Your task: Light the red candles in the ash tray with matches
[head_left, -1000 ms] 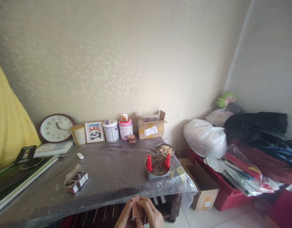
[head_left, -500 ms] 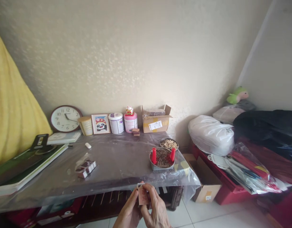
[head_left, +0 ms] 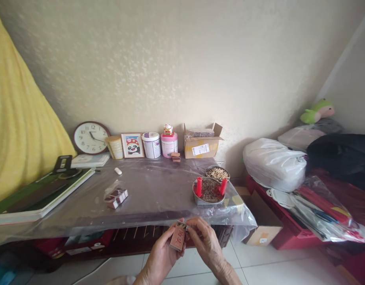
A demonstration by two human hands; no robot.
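My left hand (head_left: 161, 255) grips a small brown matchbox (head_left: 178, 238) with red print, held below the table's front edge. My right hand (head_left: 206, 243) pinches at the box's top end, fingers closed on it. On the table beyond stands a metal bowl (head_left: 209, 192) with two short red candles upright in dark filling. Behind that bowl sits a smaller metal dish (head_left: 217, 173) full of matchsticks. A wrapped pack of matchboxes (head_left: 116, 196) lies at the table's middle left.
The low table (head_left: 146, 198) is covered in clear plastic sheet. Along the wall stand a clock (head_left: 91, 137), a panda picture, tins and a cardboard box (head_left: 201, 144). Books lie at left by a yellow curtain. White bag (head_left: 274, 164), red boxes and clothes crowd the right.
The view has pulled back and shifted, so the table sits further off. My hands with the matchbox have risen into fuller view, and the box is now tilted.
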